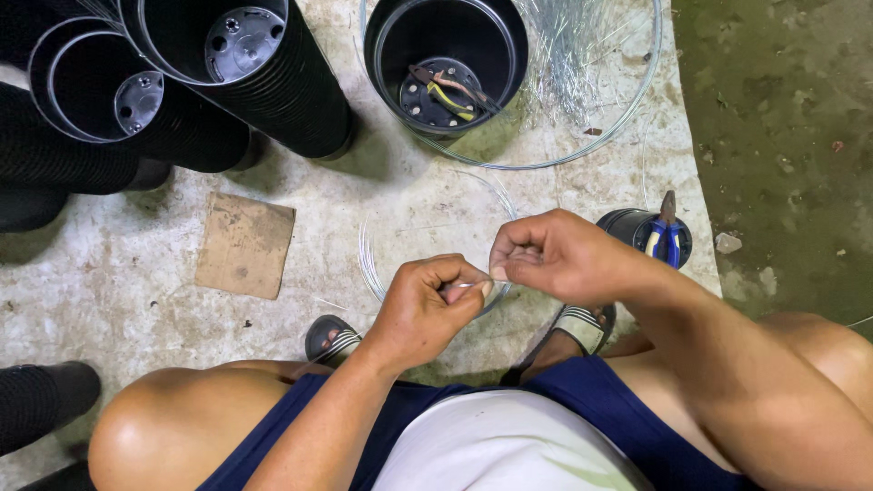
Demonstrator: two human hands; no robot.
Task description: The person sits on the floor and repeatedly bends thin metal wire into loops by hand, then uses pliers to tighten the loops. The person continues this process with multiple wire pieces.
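Note:
My left hand [427,305] and my right hand [555,255] meet in front of my knees, both pinching a thin silver wire [468,285] between thumb and fingers. The wire runs into a small loose coil [368,259] lying on the concrete floor below my hands. A black plastic pot [446,59] stands straight ahead with pliers and short wire pieces [450,91] in its bottom.
Stacks of black plastic pots [245,82] fill the upper left. A big coil of silver wire [600,82] rings the pot ahead. A small black cup with blue-handled pliers [662,238] stands right of my hands. A cardboard square [244,245] lies to the left.

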